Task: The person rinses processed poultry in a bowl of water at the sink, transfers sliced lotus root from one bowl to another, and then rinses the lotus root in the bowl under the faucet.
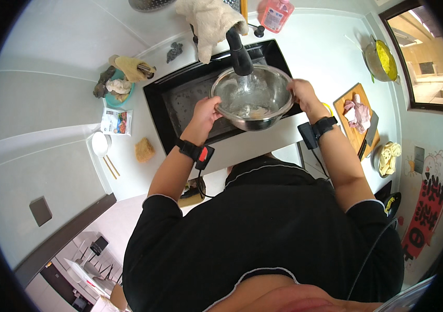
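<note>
A shiny stainless-steel mixing bowl (258, 124) hangs over the right part of a black sink (184, 97). My left hand (207, 113) pinches its near-left rim, and my right hand (304, 93) grips the rim on the opposite side. Water runs into the bowl from a black faucet (241, 54) directly above. Clear water and some froth show inside; whether anything else lies in it I cannot tell. A beige cloth (209, 23) drapes over the faucet's upper part.
On the right are a wooden cutting board (348, 97) with raw meat (358, 113) and a cleaver (371, 130), a bowl of sliced lotus root (388, 159), and a pot of yellow food (385, 60). Left of the sink lie a sponge (144, 149), a packet (116, 121) and chopsticks (111, 167).
</note>
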Demonstrator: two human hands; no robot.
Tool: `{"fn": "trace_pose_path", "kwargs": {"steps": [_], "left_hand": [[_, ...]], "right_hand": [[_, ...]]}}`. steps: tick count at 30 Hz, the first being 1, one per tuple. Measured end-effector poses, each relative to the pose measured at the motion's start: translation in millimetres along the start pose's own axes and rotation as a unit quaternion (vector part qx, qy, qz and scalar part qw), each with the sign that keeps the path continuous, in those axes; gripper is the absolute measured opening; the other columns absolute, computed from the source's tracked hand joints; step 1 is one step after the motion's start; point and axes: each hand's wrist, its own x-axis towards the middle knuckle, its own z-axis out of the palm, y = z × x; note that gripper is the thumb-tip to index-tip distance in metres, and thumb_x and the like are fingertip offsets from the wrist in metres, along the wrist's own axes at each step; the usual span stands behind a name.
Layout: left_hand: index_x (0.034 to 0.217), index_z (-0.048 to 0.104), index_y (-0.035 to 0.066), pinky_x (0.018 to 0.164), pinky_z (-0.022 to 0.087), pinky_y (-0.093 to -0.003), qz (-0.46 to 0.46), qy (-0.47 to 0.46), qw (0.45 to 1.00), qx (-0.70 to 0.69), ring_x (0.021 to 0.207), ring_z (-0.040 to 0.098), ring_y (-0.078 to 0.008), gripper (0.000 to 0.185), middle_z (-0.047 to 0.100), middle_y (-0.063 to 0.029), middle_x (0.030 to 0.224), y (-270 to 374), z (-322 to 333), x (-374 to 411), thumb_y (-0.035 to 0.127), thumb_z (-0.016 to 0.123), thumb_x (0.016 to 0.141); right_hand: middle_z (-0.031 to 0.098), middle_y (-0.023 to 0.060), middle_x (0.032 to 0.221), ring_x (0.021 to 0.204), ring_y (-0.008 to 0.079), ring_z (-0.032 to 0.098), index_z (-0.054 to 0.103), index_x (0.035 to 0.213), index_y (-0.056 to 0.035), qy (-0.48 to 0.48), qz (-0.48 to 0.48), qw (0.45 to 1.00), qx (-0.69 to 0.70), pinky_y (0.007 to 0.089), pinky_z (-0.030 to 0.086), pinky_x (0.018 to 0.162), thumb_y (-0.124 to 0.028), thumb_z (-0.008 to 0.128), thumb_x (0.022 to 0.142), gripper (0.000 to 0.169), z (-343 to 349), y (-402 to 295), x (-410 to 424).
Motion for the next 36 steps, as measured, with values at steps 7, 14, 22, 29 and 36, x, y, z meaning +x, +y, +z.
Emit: {"fn": "trace_pose_path", "kwargs": {"steps": [7, 14, 22, 29, 36], "left_hand": [[0.1, 0.064, -0.003, 0.049, 0.051, -0.026, 0.2, 0.032, 0.967, 0.156, 0.059, 0.061, -0.0108, 0.016, 0.068, -0.0065, 0.083, 12.7, 30.9, -41.7, 0.002, 0.064, 0.085], [0.108, 0.064, 0.002, 0.059, 0.049, -0.0216, 0.201, -0.01, 0.952, 0.231, 0.068, 0.061, -0.0056, 0.018, 0.071, -0.0019, 0.089, -12.9, -10.9, -27.0, 0.004, 0.066, 0.091], [0.118, 0.062, 0.005, 0.088, 0.057, -0.0323, 0.008, -0.069, 0.985, 0.157, 0.095, 0.067, -0.0164, 0.029, 0.068, -0.0057, 0.111, -64.7, -21.9, 29.3, 0.019, 0.072, 0.095], [0.118, 0.056, -0.004, 0.087, 0.057, -0.0352, -0.1, -0.164, 0.973, 0.128, 0.101, 0.071, -0.0282, 0.041, 0.069, -0.0186, 0.109, -56.4, 10.7, 29.2, 0.027, 0.071, 0.095], [0.114, 0.063, 0.008, 0.079, 0.056, -0.0324, -0.013, -0.136, 0.964, 0.229, 0.086, 0.068, -0.021, 0.02, 0.069, -0.0078, 0.109, -33.5, 12.7, 81.3, 0.019, 0.06, 0.099]], "right_hand": [[0.065, 0.0094, 0.086, 0.064, 0.0205, 0.063, 0.056, 0.118, -0.0017, -0.087, 0.138, 0.983, -0.082, 0.0306, 0.049, 0.054, 0.002, 0.068, 0.077, 0.042, 44.5, 102.2, 17.5], [0.065, 0.0088, 0.091, 0.079, 0.0218, 0.066, 0.056, 0.116, -0.0031, -0.001, 0.071, 0.996, -0.051, 0.0346, 0.053, 0.058, 0.013, 0.074, 0.071, 0.051, 47.7, 92.7, 24.9], [0.059, -0.0017, 0.082, 0.076, 0.0119, 0.056, 0.06, 0.1, -0.0062, 0.001, -0.216, 0.96, -0.181, 0.0282, 0.049, 0.073, 0.009, 0.077, 0.069, 0.038, -3.5, 16.0, 16.6], [0.062, 0.0011, 0.087, 0.08, 0.0116, 0.058, 0.059, 0.101, -0.0028, -0.076, -0.249, 0.957, -0.129, 0.0267, 0.048, 0.074, 0.013, 0.066, 0.073, 0.033, -9.8, -40.6, -7.0], [0.062, 0.0142, 0.075, 0.069, 0.0285, 0.062, 0.06, 0.093, -0.0011, 0.143, -0.32, 0.898, -0.266, 0.0374, 0.05, 0.066, -0.003, 0.068, 0.073, 0.022, 20.3, -72.9, -46.0]]}}
